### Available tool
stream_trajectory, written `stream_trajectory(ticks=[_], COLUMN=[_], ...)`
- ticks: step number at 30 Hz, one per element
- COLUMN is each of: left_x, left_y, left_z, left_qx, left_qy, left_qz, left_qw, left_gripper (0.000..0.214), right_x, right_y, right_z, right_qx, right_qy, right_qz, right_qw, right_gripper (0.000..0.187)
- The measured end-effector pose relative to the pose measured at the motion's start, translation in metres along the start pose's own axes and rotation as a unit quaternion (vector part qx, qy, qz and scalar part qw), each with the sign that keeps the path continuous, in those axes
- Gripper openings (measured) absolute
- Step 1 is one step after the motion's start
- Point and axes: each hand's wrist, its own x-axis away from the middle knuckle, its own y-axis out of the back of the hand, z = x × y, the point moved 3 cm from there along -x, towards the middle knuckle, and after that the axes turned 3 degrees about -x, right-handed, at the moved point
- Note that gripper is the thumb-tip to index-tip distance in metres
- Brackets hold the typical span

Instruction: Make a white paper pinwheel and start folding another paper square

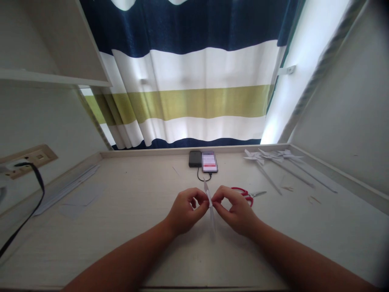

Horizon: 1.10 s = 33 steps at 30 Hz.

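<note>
Above the middle of the desk, a white paper pinwheel head (207,188) is turned nearly edge-on to me. My left hand (189,209) pinches its centre from the left between thumb and forefinger. From the right, my right hand (236,209) meets it at the same spot, thumb and fingertips pressed together. Whether a pin or other small part sits between the fingertips is hidden. Partly behind my right hand lie red-handled scissors (249,196), their blades pointing right.
Three white pinwheels on paper sticks (270,174) lie at the back right, near small thin scraps (287,188). A phone (209,161) and a black power bank (195,159) sit at the back, joined by a cable. Paper sheets (82,196) and long strips (68,188) lie left.
</note>
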Motion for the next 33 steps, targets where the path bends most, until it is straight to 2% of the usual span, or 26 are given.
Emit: stream_trajectory(ticks=[5,11,15,19,23,26,31,33], left_x=[0.001,0.0,0.001,0.001,0.001,0.002,0.002,0.002], left_y=[-0.003,0.0,0.005,0.008,0.011,0.013,0.011,0.009], left_z=[0.002,0.006,0.007,0.01,0.011,0.009,0.006,0.007], left_qx=[-0.019,-0.024,-0.022,-0.025,-0.011,-0.005,-0.018,-0.028], left_qy=[-0.005,-0.03,-0.052,-0.056,-0.055,-0.063,-0.066,-0.059], left_qz=[-0.022,-0.045,-0.05,-0.047,-0.047,-0.047,-0.022,-0.01], left_qw=[1.0,0.998,0.997,0.997,0.997,0.997,0.997,0.998], left_gripper=[0.01,0.016,0.017,0.018,0.021,0.024,0.021,0.021], right_x=[0.002,0.003,-0.002,-0.01,-0.019,-0.024,-0.031,-0.031], right_y=[0.001,-0.001,-0.002,-0.001,0.002,0.007,0.016,0.019], right_z=[-0.006,-0.022,-0.013,-0.003,-0.001,-0.002,-0.009,-0.016], right_qx=[0.022,0.03,0.09,0.138,0.146,0.106,-0.046,-0.092], right_qy=[0.009,-0.002,0.005,0.017,-0.016,-0.065,-0.104,-0.121], right_qz=[0.0,0.036,0.028,0.052,0.074,0.08,0.105,0.093], right_qw=[1.0,0.999,0.996,0.989,0.986,0.989,0.988,0.984], right_gripper=[0.005,0.005,0.01,0.012,0.011,0.013,0.014,0.014])
